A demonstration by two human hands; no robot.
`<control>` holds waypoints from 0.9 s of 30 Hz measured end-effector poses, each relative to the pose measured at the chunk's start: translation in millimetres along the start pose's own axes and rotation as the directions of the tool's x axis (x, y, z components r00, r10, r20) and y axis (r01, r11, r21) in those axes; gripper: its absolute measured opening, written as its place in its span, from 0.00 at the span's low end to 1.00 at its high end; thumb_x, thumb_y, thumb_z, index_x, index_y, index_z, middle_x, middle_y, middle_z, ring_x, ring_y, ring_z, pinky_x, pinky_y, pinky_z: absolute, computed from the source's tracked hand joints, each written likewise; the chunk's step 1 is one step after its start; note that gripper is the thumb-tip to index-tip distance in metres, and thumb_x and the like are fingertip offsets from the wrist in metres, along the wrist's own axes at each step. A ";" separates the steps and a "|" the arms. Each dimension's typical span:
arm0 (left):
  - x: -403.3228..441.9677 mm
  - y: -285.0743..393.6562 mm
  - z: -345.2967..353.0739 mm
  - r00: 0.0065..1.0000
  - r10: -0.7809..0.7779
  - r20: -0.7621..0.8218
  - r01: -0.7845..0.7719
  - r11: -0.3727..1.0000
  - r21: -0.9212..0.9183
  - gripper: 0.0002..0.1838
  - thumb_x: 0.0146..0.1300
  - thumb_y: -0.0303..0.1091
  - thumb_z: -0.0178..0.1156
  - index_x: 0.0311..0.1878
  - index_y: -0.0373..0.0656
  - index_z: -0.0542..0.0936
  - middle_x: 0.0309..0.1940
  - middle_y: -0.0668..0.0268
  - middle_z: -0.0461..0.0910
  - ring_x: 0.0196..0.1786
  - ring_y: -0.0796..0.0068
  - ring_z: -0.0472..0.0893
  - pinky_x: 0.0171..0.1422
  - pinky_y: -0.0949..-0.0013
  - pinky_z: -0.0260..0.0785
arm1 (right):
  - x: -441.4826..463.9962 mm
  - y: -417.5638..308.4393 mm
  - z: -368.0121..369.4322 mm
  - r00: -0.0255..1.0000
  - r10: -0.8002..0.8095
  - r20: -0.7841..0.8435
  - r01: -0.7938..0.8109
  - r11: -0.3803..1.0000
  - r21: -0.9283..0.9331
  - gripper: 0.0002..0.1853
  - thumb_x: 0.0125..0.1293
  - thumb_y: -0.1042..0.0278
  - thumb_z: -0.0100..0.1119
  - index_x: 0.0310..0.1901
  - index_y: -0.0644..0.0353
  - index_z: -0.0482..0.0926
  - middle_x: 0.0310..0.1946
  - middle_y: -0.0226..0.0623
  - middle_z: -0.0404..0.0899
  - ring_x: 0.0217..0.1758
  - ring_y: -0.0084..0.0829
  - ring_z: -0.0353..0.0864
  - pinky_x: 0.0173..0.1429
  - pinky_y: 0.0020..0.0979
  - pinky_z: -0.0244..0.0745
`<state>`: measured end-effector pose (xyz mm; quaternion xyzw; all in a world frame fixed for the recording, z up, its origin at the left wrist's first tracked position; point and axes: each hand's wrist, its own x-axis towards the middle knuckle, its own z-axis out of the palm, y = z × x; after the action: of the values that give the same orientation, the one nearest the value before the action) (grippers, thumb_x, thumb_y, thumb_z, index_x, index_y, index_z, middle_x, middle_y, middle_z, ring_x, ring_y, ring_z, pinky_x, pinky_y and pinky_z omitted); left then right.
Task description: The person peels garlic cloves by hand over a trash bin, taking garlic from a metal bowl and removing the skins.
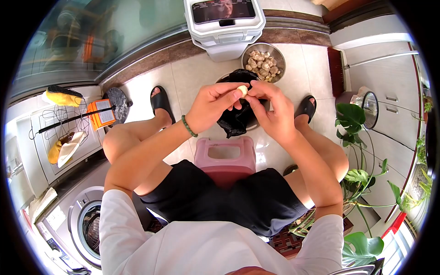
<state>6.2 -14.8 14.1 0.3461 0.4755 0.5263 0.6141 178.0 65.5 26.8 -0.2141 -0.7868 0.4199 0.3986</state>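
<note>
Between both hands, above a black plastic bag (233,120), is a small pale garlic clove (243,90). My left hand (215,101) pinches it between thumb and fingers from the left. From the right, my right hand (271,106) has its thumb and forefinger closed at the clove's edge. The black bag lines a round container that the hands partly cover. Just beyond it, a metal bowl (280,56) holds several garlic bulbs (262,64).
A pink stool (224,153) stands between the legs. Behind the bag is a white bin-like box (224,39) with a phone (222,11) on top. Leafy plants (350,117) are at right. A washing machine (85,224) and wire rack (62,117) stand at left.
</note>
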 end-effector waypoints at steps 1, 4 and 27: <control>0.5 -0.3 -1.2 1.000 -0.011 0.006 0.011 1.000 -0.006 0.18 0.72 0.38 0.56 0.58 0.37 0.79 0.41 0.69 0.83 0.36 0.84 0.78 0.40 0.79 0.70 | 0.6 -0.7 -0.1 1.000 0.024 0.004 -0.024 1.000 0.020 0.20 0.58 0.85 0.63 0.52 0.61 0.75 0.37 0.38 0.81 0.34 0.31 0.83 0.39 0.29 0.80; 1.3 2.1 -2.1 0.998 -0.065 0.019 0.066 0.990 -0.123 0.19 0.74 0.43 0.53 0.57 0.38 0.78 0.43 0.68 0.83 0.36 0.84 0.77 0.42 0.79 0.69 | 1.8 -1.8 -0.1 0.998 0.064 0.005 -0.064 0.995 0.082 0.19 0.59 0.85 0.63 0.51 0.61 0.75 0.35 0.36 0.80 0.34 0.29 0.82 0.39 0.28 0.79; 2.9 -1.2 -4.8 0.980 -0.178 0.089 0.193 0.960 -0.204 0.19 0.72 0.47 0.56 0.51 0.41 0.80 0.35 0.74 0.75 0.37 0.86 0.72 0.42 0.79 0.67 | 0.5 1.9 0.0 0.998 0.050 0.048 -0.051 0.999 0.016 0.21 0.59 0.84 0.63 0.54 0.60 0.73 0.37 0.39 0.82 0.37 0.34 0.85 0.41 0.31 0.80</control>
<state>2.0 -12.6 10.9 0.2508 0.4255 0.5014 0.7104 177.7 66.8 25.5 -0.2206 -0.7866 0.4416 0.3709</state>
